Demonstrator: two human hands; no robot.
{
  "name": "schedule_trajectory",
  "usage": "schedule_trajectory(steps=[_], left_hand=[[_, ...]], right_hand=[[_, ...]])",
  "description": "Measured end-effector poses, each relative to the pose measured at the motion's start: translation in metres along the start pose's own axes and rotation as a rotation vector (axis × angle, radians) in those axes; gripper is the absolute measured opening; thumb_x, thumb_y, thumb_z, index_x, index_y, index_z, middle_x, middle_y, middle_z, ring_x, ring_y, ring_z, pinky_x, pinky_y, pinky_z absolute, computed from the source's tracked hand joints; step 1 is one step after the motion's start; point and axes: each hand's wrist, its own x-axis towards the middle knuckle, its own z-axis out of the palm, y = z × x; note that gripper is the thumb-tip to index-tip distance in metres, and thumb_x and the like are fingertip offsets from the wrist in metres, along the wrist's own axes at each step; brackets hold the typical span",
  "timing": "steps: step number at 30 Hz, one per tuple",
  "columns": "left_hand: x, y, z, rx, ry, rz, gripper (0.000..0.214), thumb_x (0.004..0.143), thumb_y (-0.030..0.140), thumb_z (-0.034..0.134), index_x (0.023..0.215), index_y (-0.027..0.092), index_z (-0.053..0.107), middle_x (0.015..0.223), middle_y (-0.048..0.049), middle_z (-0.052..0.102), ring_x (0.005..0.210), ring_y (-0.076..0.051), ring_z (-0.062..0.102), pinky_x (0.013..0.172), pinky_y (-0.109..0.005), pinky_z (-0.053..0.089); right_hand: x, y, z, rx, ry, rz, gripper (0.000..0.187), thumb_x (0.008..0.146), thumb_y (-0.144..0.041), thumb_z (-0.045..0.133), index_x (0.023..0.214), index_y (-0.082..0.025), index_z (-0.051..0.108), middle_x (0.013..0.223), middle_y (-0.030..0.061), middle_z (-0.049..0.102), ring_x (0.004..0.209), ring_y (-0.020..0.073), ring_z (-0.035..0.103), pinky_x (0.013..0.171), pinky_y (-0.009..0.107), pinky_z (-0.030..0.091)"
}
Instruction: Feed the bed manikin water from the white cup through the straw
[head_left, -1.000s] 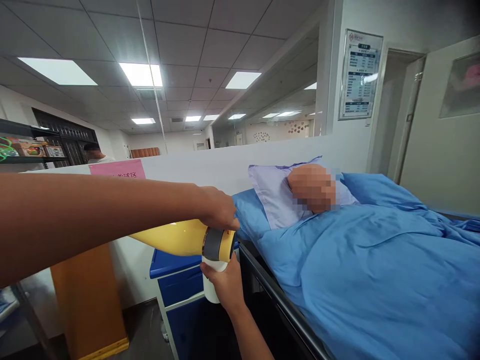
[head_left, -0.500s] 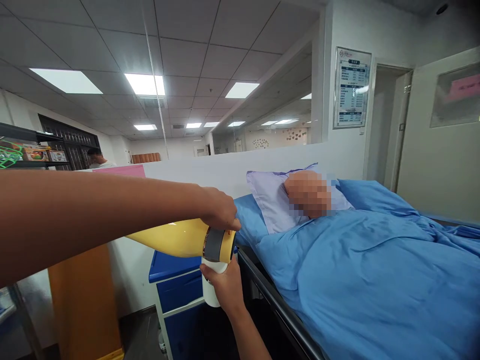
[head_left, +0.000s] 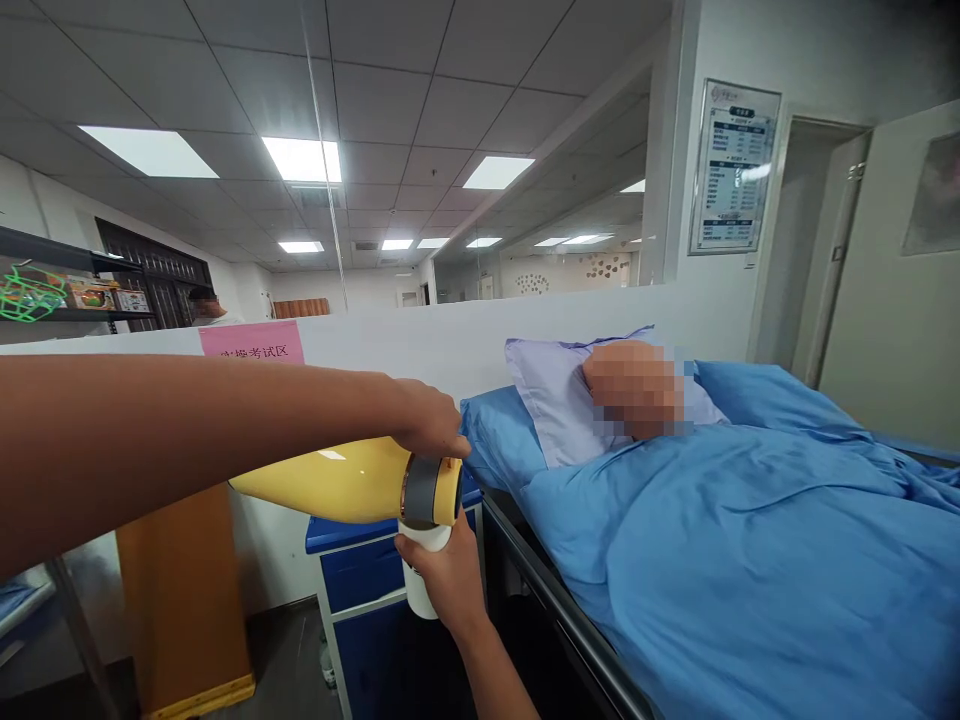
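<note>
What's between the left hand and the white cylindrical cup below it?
In the head view, the dark grey and yellow neck of the glossy, rounded yellow flask lies between the left hand and the cup.

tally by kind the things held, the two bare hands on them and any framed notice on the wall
yellow vacuum jug: 1
white cup: 1
hands, left hand and right hand: 2
framed notice: 1
total: 5

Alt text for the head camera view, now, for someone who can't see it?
A left hand holds a yellow flask tipped nearly sideways over a white container gripped by the right hand. Behind them stands a blue cabinet; at right, a pixelated head rests on a lilac pillow above blue bedding.
</note>
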Motion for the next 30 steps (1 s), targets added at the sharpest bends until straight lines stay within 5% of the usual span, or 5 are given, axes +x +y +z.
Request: schedule_trajectory(steps=[30], left_hand=[[0.011,0.018,-0.009,0.043,0.025,0.052,0.063,0.089,0.058,0.029,0.106,0.019,0.075,0.103,-0.0188,0.073,0.097,-0.033,0.066,0.075,-0.040,0.049]], right_hand=[[0.000,-0.015,-0.017,-0.021,0.110,-0.008,0.043,0.063,-0.028,0.078,0.102,-0.022,0.061,0.092,0.0030,0.076,0.083,0.0251,0.070,0.068,0.032,0.054]])
